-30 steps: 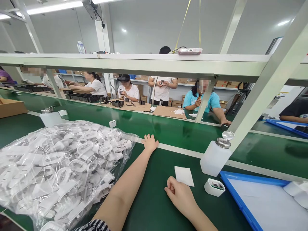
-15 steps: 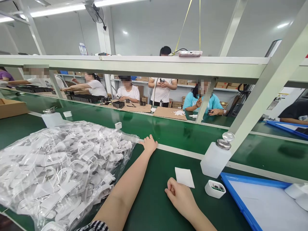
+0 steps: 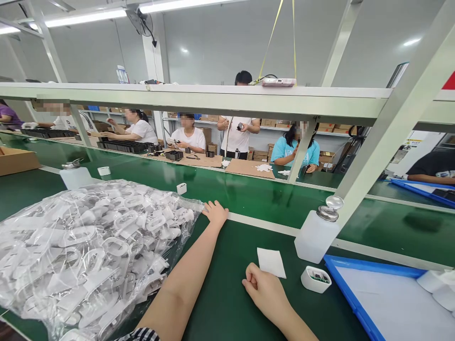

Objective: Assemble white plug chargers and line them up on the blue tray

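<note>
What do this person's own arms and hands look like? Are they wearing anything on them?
Both are bare: the left hand and the right hand wear no gloves, and no ring, watch or bracelet shows. The forearms are slim and uncovered. A black-and-white striped sleeve shows at the bottom edge of the view, at the left arm.

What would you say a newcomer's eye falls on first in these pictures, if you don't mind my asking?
Most likely the bulging clear plastic bag of white plastic parts, filling the left foreground on the green bench. Next come the person's left hand, lying open beside the bag, and right hand, curled near a white square sheet. Across the bench, beyond the pale overhead rail, a co-worker in a blue T-shirt stands out.
</note>
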`<state>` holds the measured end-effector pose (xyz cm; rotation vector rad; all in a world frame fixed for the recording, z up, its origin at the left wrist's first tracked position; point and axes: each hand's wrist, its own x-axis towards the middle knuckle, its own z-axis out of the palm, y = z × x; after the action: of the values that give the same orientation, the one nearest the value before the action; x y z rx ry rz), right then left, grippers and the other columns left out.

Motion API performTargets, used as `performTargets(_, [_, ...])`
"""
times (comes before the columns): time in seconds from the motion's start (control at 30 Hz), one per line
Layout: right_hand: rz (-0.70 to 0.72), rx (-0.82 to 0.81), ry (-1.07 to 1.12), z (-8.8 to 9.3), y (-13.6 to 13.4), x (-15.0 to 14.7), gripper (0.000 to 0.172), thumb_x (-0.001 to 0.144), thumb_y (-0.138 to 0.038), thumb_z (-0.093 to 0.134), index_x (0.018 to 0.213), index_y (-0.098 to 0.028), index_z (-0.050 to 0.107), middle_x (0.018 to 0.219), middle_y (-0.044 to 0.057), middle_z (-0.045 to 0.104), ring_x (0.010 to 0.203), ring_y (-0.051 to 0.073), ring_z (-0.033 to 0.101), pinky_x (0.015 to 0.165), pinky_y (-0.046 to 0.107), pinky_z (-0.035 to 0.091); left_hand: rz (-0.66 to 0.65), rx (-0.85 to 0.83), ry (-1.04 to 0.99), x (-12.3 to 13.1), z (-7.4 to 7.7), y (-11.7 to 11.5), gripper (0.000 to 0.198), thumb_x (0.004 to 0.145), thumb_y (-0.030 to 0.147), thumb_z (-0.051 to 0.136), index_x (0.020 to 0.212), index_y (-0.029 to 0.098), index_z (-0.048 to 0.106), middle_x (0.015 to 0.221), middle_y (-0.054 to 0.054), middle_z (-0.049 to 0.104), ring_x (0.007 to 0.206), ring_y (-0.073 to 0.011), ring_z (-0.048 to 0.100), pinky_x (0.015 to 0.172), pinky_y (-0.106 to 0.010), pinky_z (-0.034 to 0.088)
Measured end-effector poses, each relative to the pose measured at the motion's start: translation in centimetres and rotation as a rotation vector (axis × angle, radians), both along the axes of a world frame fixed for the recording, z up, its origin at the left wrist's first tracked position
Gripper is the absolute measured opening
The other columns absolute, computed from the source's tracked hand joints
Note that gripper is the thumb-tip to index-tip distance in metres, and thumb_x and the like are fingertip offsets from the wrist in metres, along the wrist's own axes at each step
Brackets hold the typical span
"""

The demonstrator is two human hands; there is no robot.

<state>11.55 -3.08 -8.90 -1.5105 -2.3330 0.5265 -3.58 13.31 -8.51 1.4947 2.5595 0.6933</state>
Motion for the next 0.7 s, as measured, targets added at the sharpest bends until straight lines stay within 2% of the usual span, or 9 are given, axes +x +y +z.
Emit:
performTargets(0.23, [0.004,-0.002,0.004,-0.1,0.0,0.1,0.012,0.067,-0.018,0.036,0.059,-0.021,0.028,0.046,-0.008,0.041,0.043,0.008,0.041,0.043,0.018,0.023,0.065,0.122,-0.122,-2.0,0.2,0.1,0.042,0.063,0.025,0.042,0.103,0.012,0.037,0.116,-0.015,0.029,0.103,-0.0254,0.033,0.081,-0.038,0.027])
performTargets(0.37, [0.005,0.004,0.01,-0.3,0.0,0.1,0.011,0.068,-0.018,0.035,0.059,-0.021,0.028,0.046,-0.008,0.04,0.043,0.008,0.041,0.044,0.018,0.022,0.077,0.19,-0.191,-2.5,0.2,0.1,0.041,0.065,0.025,0.04,0.104,0.012,0.036,0.117,-0.015,0.027,0.107,-0.0237,0.03,0.083,-0.033,0.029])
performTargets(0.53, [0.005,0.005,0.009,-0.2,0.0,0.0,0.012,0.068,-0.018,0.035,0.059,-0.02,0.028,0.046,-0.008,0.039,0.043,0.008,0.04,0.043,0.018,0.022,0.121,0.22,-0.238,-2.5,0.4,0.3,0.042,0.066,0.027,0.04,0.104,0.01,0.035,0.12,-0.017,0.022,0.109,-0.0246,0.026,0.081,-0.032,0.031])
performTargets(0.7, [-0.001,0.001,0.006,-0.1,0.0,0.0,0.012,0.067,-0.018,0.037,0.059,-0.02,0.029,0.045,-0.008,0.039,0.042,0.008,0.04,0.042,0.018,0.021,0.195,0.329,-0.314,-3.0,0.5,0.5,0.045,0.067,0.024,0.039,0.108,0.007,0.029,0.117,-0.018,0.027,0.115,-0.0212,0.015,0.085,-0.03,0.028])
